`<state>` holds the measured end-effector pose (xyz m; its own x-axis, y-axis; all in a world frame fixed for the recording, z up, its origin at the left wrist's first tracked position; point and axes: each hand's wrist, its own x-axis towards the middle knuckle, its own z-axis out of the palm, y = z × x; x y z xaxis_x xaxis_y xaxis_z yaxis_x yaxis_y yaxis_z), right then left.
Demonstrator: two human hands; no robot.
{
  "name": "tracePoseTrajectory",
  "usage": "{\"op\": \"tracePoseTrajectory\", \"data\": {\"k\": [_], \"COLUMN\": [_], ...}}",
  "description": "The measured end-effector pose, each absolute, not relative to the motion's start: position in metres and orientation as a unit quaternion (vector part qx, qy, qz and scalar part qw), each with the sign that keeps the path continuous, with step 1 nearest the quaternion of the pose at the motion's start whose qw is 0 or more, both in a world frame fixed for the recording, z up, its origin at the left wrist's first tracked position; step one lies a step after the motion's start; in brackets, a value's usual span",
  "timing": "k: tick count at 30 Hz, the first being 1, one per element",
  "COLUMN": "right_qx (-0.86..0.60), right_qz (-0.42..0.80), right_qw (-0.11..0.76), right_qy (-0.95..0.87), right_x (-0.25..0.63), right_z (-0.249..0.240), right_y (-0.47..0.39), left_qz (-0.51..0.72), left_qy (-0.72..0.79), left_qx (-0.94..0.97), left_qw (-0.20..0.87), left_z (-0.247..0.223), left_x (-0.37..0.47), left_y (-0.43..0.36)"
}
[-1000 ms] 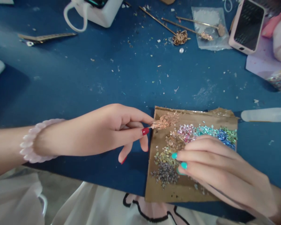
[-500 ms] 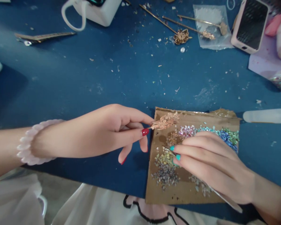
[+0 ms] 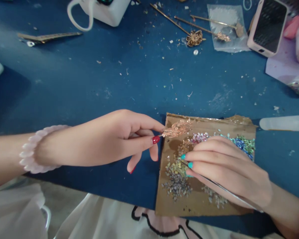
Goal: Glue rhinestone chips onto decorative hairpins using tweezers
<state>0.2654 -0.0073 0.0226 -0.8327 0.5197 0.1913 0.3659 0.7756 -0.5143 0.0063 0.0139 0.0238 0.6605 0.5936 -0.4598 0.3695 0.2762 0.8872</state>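
Over the upper left of the cardboard (image 3: 169, 205), the ornament (image 3: 178, 128) is pinched at one end between thumb and forefinger of the left hand (image 3: 112, 141), whose other fingers curl loosely. Nearby, the right hand (image 3: 229, 162) has its fingers closed around tweezers (image 3: 235, 195), tips at the yellow chips (image 3: 174, 170); whether they grip one I cannot tell. Beyond, on the table (image 3: 139, 83), lie three pins (image 3: 194, 38) and a clip (image 3: 48, 38).

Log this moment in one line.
left hand: holds copper-coloured ornament by its stem | right hand: holds slim metal tool, tip near yellow chips | cardboard: lies on blue table
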Motion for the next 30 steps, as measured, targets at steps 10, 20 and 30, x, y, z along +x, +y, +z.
{"op": "tracePoseTrajectory", "data": {"k": [10,20,30], "right_qx": [-0.237,-0.229,-0.220], "right_qz": [0.264,0.286,0.273], "right_qw": [0.164,0.167,0.172], "right_qy": [-0.921,-0.915,-0.920], "right_x": [0.2632,0.2677,0.2665], "right_z": [0.0221,0.0235,0.0214], "right_y": [-0.0034,-0.0030,-0.0050], "left_qz": [0.061,0.072,0.073], "left_qy": [0.417,0.404,0.415], "left_qx": [0.593,0.602,0.594], "left_qw": [0.686,0.685,0.686], "left_z": [0.0253,0.0230,0.0251], "left_x": [0.0069,0.0053,0.0061], "left_y": [0.0143,0.0138,0.0131]}}
